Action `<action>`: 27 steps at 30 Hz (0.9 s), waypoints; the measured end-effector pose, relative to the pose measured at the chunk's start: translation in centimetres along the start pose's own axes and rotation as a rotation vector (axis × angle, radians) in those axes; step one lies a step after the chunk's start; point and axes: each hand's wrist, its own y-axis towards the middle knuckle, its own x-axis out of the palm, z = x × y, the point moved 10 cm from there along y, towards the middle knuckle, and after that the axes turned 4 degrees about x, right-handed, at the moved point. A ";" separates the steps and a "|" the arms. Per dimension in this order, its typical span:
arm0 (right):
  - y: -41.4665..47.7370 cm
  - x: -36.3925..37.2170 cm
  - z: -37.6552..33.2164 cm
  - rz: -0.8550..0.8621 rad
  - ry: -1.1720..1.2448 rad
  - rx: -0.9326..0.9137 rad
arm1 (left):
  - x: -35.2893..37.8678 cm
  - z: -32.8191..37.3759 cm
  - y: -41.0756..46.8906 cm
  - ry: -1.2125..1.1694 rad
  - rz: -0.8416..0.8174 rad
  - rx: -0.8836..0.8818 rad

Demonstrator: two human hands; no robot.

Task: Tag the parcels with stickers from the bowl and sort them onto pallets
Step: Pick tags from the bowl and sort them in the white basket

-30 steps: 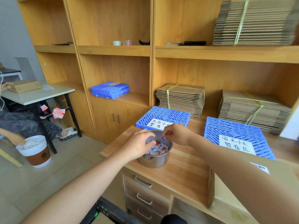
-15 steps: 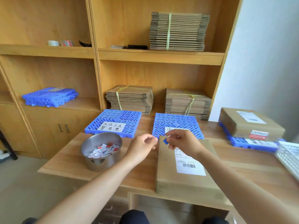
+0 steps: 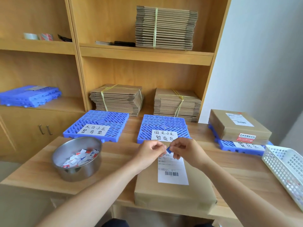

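Note:
A brown parcel (image 3: pixel 173 194) with a white shipping label lies on the wooden table in front of me. Above its far end my left hand (image 3: pixel 150 153) and my right hand (image 3: pixel 185 152) meet, both pinching a small blue sticker (image 3: pixel 168 151) between their fingertips. A steel bowl (image 3: pixel 77 158) of red, blue and white stickers stands to the left. Three blue pallets with handwritten signs lie behind: left (image 3: pixel 96 126), middle (image 3: pixel 164 126), and right (image 3: pixel 239 145). The right pallet carries a second parcel (image 3: pixel 237 126).
A white perforated basket (image 3: pixel 285 167) sits at the table's right edge. Bundles of flat cardboard (image 3: pixel 116 99) stand on the shelves behind the pallets. Spare blue pallets (image 3: pixel 29 95) lie on the left shelf. Tape rolls (image 3: pixel 38 36) sit higher up.
My view swung right from the bowl to the parcel. Both hands left the bowl with the blue sticker and came together over the parcel's far end.

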 end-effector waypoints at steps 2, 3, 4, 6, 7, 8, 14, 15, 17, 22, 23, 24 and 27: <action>0.4 0.3 0.3 -0.008 -0.011 0.002 | 0.0 -0.1 0.2 0.032 0.004 0.006; 0.6 0.4 0.4 -0.013 -0.010 -0.001 | -0.1 -0.4 0.4 0.051 0.024 0.001; 0.8 0.5 0.3 -0.019 -0.004 -0.009 | -0.4 -0.7 0.5 0.078 0.050 -0.010; 1.0 0.7 0.2 -0.034 0.006 -0.029 | -0.8 -1.0 0.7 0.111 0.072 -0.023; 1.1 0.8 0.1 -0.038 0.010 -0.034 | -0.7 -1.1 0.8 0.123 0.062 -0.021; 1.1 0.8 0.1 -0.036 0.014 -0.036 | -0.6 -0.9 0.8 0.137 0.051 -0.019; 1.2 1.0 0.5 -0.021 0.046 -0.009 | -0.7 -1.2 0.8 0.172 0.089 -0.047; 1.1 1.1 0.6 -0.022 0.038 -0.001 | -0.8 -1.3 0.8 0.165 0.108 -0.058; 1.0 1.1 0.9 -0.018 0.010 0.035 | -0.9 -1.5 0.7 0.136 0.123 -0.077; 0.8 1.1 1.3 -0.025 0.035 0.095 | -0.3 -1.2 0.4 0.000 0.042 -0.070; 0.8 1.2 1.3 -0.035 0.060 0.105 | -0.2 -1.1 0.3 -0.020 0.022 -0.066; 0.8 1.3 1.3 -0.046 0.083 0.113 | -0.1 -1.1 0.3 -0.031 0.007 -0.060; 0.6 1.5 1.1 -0.070 0.090 0.123 | -0.3 -0.9 0.1 -0.039 -0.009 -0.039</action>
